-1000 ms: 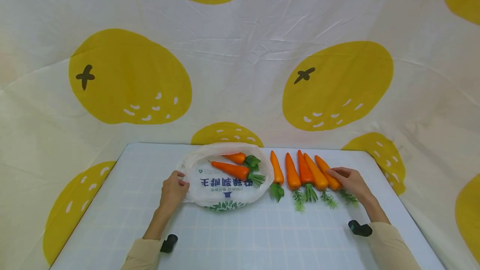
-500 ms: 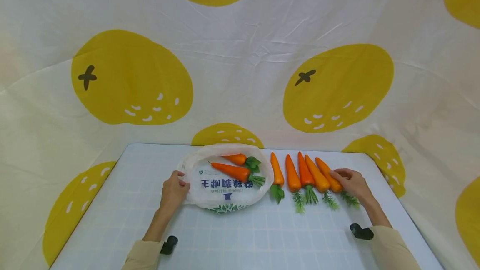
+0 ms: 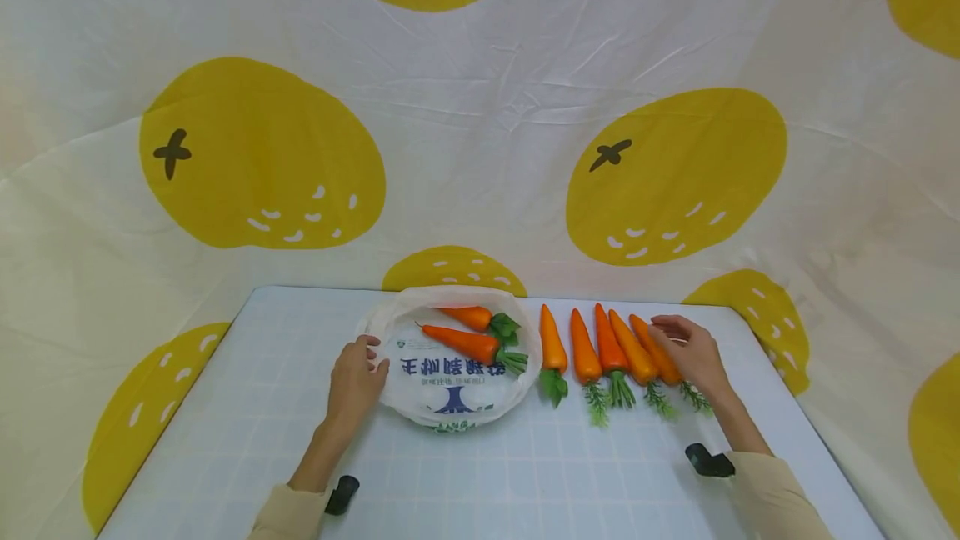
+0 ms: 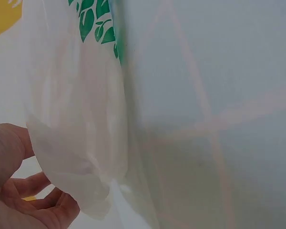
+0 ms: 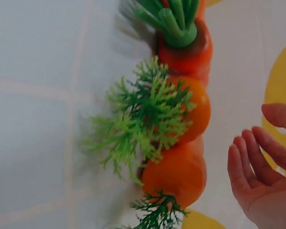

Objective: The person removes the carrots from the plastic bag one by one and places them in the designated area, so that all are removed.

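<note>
A white plastic bag (image 3: 450, 402) with blue lettering and a green leaf print lies spread wide at the mouth. Inside it are two toy carrots, the longer carrot (image 3: 459, 343) in front of a shorter carrot (image 3: 471, 317). My left hand (image 3: 354, 382) is at the bag's left rim, thumb and fingers apart; in the left wrist view the bag (image 4: 81, 143) covers some fingertips. To its right, several toy carrots lie in a row, tips away from me. My right hand (image 3: 693, 355) hovers by the rightmost carrot (image 3: 655, 348), fingers loosely bent and holding nothing.
The carrots rest on a white table (image 3: 510, 482) with a faint grid. Its back edge meets a pale curtain (image 3: 480, 165) printed with big yellow fruit. A black wrist camera (image 3: 342, 495) sits on the left wrist, another black camera (image 3: 709, 461) on the right.
My right hand has come off the rightmost carrot and shifted slightly up and left. My left hand has moved a little right, the bag's left side drawing inward with it.
</note>
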`<state>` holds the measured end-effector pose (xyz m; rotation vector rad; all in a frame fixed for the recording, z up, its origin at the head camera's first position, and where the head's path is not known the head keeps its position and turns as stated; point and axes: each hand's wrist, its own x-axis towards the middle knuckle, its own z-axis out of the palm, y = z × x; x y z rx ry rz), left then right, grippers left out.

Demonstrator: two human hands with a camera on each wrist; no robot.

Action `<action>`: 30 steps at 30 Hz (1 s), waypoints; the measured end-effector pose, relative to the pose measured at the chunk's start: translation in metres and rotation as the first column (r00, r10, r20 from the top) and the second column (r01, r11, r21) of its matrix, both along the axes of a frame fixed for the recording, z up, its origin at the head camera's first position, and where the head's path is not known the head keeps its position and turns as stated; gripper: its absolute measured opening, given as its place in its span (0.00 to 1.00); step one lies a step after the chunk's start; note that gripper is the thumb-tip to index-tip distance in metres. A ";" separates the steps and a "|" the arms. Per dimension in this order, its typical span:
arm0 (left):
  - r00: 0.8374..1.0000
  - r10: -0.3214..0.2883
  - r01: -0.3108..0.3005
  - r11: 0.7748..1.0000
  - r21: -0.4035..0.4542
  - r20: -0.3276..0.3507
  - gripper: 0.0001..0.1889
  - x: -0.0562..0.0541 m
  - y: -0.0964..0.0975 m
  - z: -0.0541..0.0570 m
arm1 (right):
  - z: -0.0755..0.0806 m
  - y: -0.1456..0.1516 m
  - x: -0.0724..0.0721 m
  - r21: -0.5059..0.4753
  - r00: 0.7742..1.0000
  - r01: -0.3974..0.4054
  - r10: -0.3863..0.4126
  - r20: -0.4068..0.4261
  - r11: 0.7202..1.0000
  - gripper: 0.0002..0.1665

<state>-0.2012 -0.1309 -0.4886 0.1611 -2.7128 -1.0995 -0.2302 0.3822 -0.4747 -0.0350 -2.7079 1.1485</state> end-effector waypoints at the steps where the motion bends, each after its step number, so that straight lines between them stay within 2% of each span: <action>1: 1.000 -0.004 0.004 1.000 -0.004 -0.009 0.15 0.001 0.001 0.001 | 0.002 -0.004 0.000 -0.004 1.000 -0.011 0.011 0.006 1.000 0.27; 5: 1.000 -0.001 0.001 1.000 0.009 -0.018 0.16 0.006 0.002 0.003 | 0.009 -0.024 0.001 -0.022 0.999 -0.034 0.035 0.014 0.999 0.25; 11: 0.998 0.055 -0.054 0.998 0.044 -0.040 0.17 0.014 -0.002 0.003 | 0.015 -0.051 0.001 -0.048 0.996 -0.084 0.085 0.011 0.995 0.24; 20: 0.993 0.076 -0.086 0.989 0.120 0.085 0.21 0.017 -0.005 0.003 | 0.022 -0.094 0.000 -0.143 0.978 -0.208 0.201 -0.060 0.968 0.22; 30: 0.985 0.092 -0.114 0.983 0.147 0.148 0.21 0.013 -0.007 -0.008 | 0.027 -0.137 -0.004 -0.168 0.962 -0.272 0.264 -0.068 0.948 0.18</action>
